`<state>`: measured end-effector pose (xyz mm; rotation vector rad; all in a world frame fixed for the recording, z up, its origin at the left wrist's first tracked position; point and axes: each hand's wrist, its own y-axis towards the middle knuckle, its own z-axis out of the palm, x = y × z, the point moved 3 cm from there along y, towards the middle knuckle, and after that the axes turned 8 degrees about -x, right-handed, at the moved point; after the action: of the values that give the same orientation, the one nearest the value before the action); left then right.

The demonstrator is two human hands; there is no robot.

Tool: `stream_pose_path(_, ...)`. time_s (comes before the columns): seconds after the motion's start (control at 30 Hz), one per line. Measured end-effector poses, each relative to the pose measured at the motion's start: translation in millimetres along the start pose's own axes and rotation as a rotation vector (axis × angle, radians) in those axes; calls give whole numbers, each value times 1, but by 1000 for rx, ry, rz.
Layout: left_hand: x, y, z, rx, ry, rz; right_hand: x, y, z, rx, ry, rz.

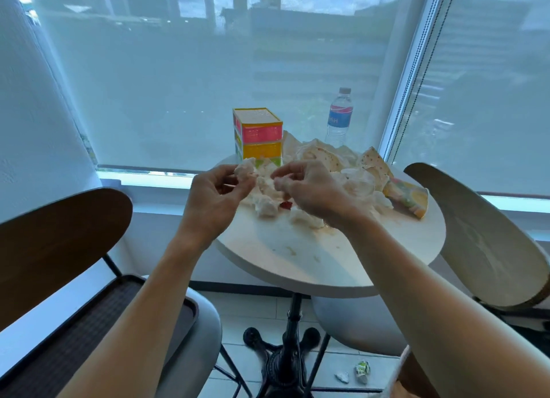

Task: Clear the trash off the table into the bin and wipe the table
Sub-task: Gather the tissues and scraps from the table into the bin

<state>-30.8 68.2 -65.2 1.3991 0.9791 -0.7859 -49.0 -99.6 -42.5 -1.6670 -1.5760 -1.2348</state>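
A round white table (342, 266) carries a heap of crumpled white tissues (354, 183) and spotted paper wrappers (375, 162). My left hand (212, 201) pinches a wad of tissue (245, 168) at the heap's left end. My right hand (306, 189) has its fingers curled round another tissue (281, 185) just beside it. More wads (268, 207) lie below my hands, with something small and red (285, 205) among them. A flattened colourful carton (409, 198) lies at the right of the heap. No bin is in view.
A colourful tissue box (258, 135) and a water bottle (339, 118) stand at the table's far side by the window. Chairs flank the table, left (53, 249) and right (482, 243). Two scraps of trash (361, 371) lie on the floor near the table base (282, 365).
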Motion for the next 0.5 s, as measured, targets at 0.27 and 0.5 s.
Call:
stream_pose_path(0.27, 19, 4, -20, -63, 37, -104, -16, 2, 46, 35, -660, -254)
stream_pose_path(0.5, 19, -1, -16, -47, 60, -127, -2, 4, 26, -131, -442, -307)
